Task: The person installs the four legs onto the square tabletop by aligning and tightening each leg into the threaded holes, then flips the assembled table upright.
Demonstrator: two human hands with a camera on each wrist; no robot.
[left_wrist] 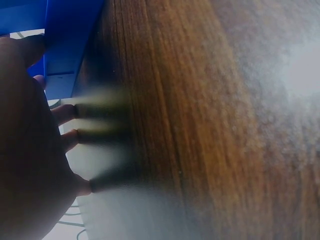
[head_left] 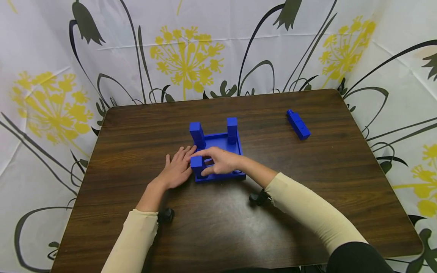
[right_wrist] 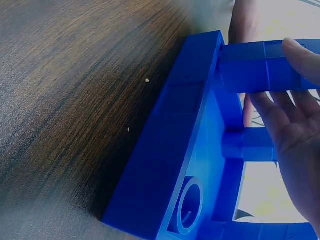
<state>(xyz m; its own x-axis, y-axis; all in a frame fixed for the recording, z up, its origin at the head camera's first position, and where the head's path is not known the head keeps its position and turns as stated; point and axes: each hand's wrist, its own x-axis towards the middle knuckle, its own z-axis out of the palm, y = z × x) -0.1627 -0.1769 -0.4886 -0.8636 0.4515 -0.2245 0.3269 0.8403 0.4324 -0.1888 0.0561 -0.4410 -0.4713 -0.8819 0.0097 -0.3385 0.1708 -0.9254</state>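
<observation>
A blue square tray-like base (head_left: 222,141) with raised walls lies on the table, its hollow side up. Blue block-shaped legs stand upright at three corners: the near-left leg (head_left: 196,162), the far-left leg (head_left: 196,132) and the far-right leg (head_left: 232,128). My right hand (head_left: 222,161) reaches over the base and grips the near-left leg between thumb and fingers. At the near-right corner, the right wrist view shows a round socket (right_wrist: 191,205) with no leg in it. My left hand (head_left: 175,170) rests beside the base's left side, fingers extended and spread.
A loose blue leg (head_left: 298,125) with a knobbed end lies on its side at the back right of the brown wooden table (head_left: 290,220). Floral cloth (head_left: 239,45) hangs behind the table. Tiny pale specks lie on the wood near the base.
</observation>
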